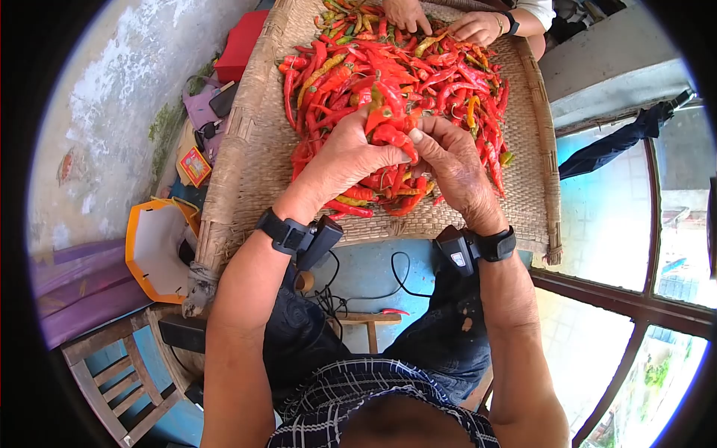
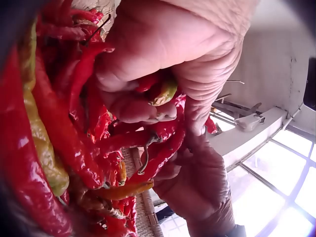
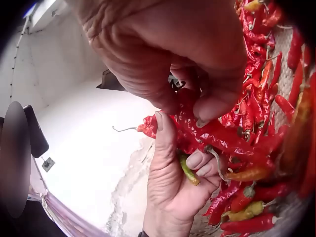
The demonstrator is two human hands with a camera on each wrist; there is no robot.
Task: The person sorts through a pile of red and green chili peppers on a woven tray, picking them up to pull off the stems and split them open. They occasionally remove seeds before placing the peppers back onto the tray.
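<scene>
Red chili peppers lie heaped on a woven tray (image 1: pixel 258 175), with a few yellow and green ones among them. Over the near part of the heap, my left hand (image 1: pixel 345 155) grips several red chili peppers (image 1: pixel 392 136). A small greenish pepper (image 3: pixel 189 170) shows against its palm in the right wrist view. My right hand (image 1: pixel 457 170) meets it from the other side, thumb and fingers pinching a red chili pepper (image 3: pixel 185 101) at the bunch. Part of that pepper is hidden behind the fingers.
Another person's hands (image 1: pixel 478 28) touch the peppers at the tray's far end. A yellow-edged white container (image 1: pixel 160 250) and a wooden chair (image 1: pixel 119 384) stand at the left. Windows (image 1: pixel 605 224) line the right side. Black cables (image 1: pixel 328 299) lie below the tray.
</scene>
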